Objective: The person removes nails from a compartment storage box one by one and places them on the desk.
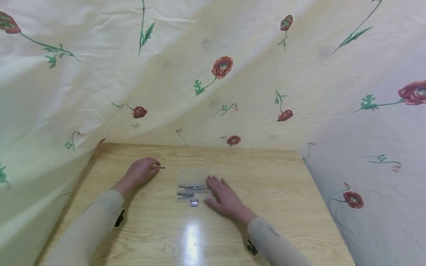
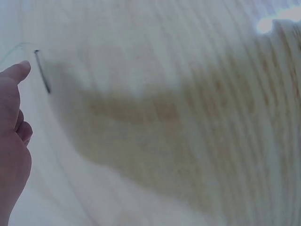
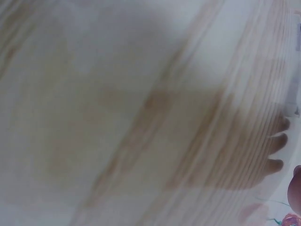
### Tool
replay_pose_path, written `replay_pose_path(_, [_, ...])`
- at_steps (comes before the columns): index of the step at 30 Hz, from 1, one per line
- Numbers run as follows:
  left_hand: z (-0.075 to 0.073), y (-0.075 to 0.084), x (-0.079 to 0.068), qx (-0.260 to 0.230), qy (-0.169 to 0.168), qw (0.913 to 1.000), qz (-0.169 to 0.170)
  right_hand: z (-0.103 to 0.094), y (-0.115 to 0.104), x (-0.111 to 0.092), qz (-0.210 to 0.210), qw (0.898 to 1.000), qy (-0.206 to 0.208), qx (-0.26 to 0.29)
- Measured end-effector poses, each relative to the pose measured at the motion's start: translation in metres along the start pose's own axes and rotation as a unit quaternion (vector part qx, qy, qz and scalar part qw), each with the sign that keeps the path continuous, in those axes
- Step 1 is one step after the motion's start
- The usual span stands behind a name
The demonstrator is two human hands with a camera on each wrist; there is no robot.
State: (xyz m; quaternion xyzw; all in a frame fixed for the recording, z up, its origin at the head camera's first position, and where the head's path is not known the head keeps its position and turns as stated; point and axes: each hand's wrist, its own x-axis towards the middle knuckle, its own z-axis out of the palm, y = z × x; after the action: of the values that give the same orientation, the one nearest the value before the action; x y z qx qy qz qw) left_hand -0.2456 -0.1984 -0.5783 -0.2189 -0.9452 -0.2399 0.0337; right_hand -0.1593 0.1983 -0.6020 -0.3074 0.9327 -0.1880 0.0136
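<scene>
Slim rod (image 1: 162, 167) just at fingertips of left hand (image 1: 141, 171), the nearer of 2, long axis left-right toward clear bag (image 1: 191, 176); whether left pinches it cannot tell, right hand (image 1: 227, 198) spread flat at bag's right edge

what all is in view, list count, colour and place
table: one, light brown, lower half
floral cloth: count unclear, cream, behind table
clear bag: one, colourless, mid-table
long metal pieces: several, silvery, mid-bag
short metal pieces: several, silvery, just nearer
small square: one, black-and-white, nearer still
thin rod: one, dark, left of bag
fittings: two, black, beside sleeves
sleeves: two, pale, both arms
left grip: one, bare, at rod
right grip: one, bare, right of bag
</scene>
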Motion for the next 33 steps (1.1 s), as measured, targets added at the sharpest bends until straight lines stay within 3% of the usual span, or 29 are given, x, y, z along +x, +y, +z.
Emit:
replay_pose_path(7, [-0.01,0.028,0.009,-0.018,-0.024,0.997,0.072,0.001,0.004,-0.002,0.001,1.0,0.0,0.002])
replay_pose_path(15, [0.005,0.062,0.015,-0.044,-0.062,0.9888,0.128,0.001,0.007,-0.003,0.007,1.0,-0.012,0.0])
replay_pose_path(21, [0.024,0.084,0.021,-0.059,-0.097,0.9848,0.132,0.001,0.007,-0.003,0.011,1.0,-0.006,0.011])
replay_pose_path(28, [0.04,0.1,0.024,-0.06,-0.131,0.9835,0.108,0.0,0.004,-0.002,0.014,0.999,-0.006,0.029])
replay_pose_path(33, [0.043,0.105,0.025,-0.027,-0.128,0.9818,0.137,-0.001,0.003,-0.001,0.018,0.999,-0.012,0.026])
